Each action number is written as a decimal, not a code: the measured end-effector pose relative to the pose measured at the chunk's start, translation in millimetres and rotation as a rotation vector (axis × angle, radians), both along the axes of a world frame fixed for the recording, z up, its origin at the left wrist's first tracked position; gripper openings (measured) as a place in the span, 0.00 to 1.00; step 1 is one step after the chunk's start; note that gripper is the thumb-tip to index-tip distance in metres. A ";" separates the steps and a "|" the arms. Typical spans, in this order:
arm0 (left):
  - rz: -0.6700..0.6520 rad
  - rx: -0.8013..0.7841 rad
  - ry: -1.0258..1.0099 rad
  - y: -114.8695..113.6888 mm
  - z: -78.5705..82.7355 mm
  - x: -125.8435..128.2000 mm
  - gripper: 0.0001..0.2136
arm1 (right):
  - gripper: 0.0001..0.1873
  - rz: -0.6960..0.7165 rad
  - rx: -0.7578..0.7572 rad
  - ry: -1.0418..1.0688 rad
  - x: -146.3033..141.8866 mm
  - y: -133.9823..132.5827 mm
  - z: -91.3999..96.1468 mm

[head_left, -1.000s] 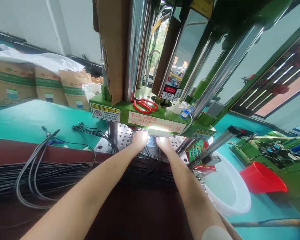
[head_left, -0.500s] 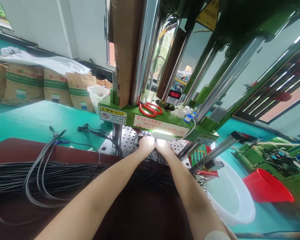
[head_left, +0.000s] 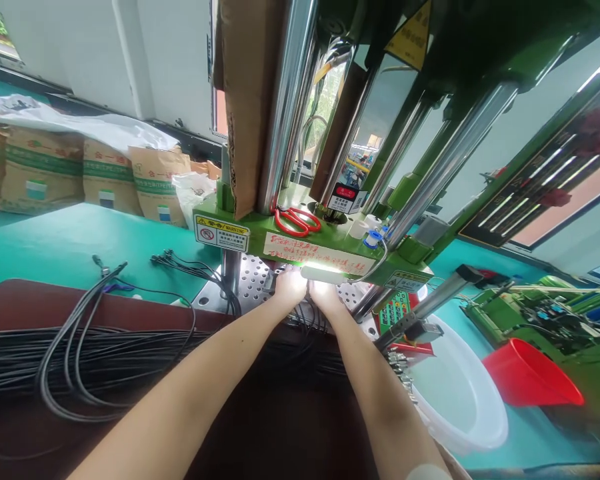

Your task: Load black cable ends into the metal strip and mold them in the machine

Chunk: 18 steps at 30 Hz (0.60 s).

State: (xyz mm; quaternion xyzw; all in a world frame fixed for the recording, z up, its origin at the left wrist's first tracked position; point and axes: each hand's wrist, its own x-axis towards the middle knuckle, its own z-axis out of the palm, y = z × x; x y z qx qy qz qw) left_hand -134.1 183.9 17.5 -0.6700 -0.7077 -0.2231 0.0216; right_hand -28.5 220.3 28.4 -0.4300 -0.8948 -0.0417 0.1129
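Both arms reach under the crossbeam of a green press machine point(head_left: 260, 240), where a bright lamp point(head_left: 325, 273) washes out detail. My left hand point(head_left: 291, 287) and my right hand point(head_left: 324, 293) are side by side over the perforated metal plate point(head_left: 253, 283). Glare and the hands' own backs hide the fingers, so what they hold or touch does not show. Thin black cables point(head_left: 307, 320) hang down below and between the hands. Just left of my left hand sits a small dark metal block point(head_left: 270, 281) on the plate.
Red-handled scissors point(head_left: 297, 222) lie on the crossbeam. A long black cable bundle point(head_left: 15, 360) crosses the brown board point(head_left: 30, 303) at left. To the right are a button panel point(head_left: 395, 312), a white tub point(head_left: 493, 413) and a red bucket point(head_left: 530, 373). Paper sacks point(head_left: 43, 167) stand behind.
The whole view has shifted slightly, with the machine a little further left in the picture. Both hands stay at the same place under the crossbeam.
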 end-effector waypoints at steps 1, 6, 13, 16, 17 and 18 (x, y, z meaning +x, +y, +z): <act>-0.031 0.016 0.021 -0.3 -0.4 -3.9 0.14 | 0.19 0.016 0.005 -0.008 5.1 -0.8 0.6; -0.278 0.051 0.114 -4.9 -4.2 -31.1 0.16 | 0.19 0.110 -0.008 -0.058 28.3 -9.2 2.4; -0.389 0.021 0.176 -2.8 -14.5 -48.9 0.24 | 0.23 0.119 -0.047 -0.087 28.6 -7.7 2.5; -0.352 -0.058 0.142 1.1 -14.9 -48.0 0.26 | 0.23 0.103 -0.060 -0.088 24.4 -2.4 1.3; -0.345 -0.082 0.130 2.4 -14.1 -47.3 0.26 | 0.23 0.098 -0.063 -0.086 22.8 -0.7 0.9; -0.340 -0.101 0.119 3.6 -12.9 -46.6 0.26 | 0.23 0.094 -0.064 -0.082 21.2 0.8 0.5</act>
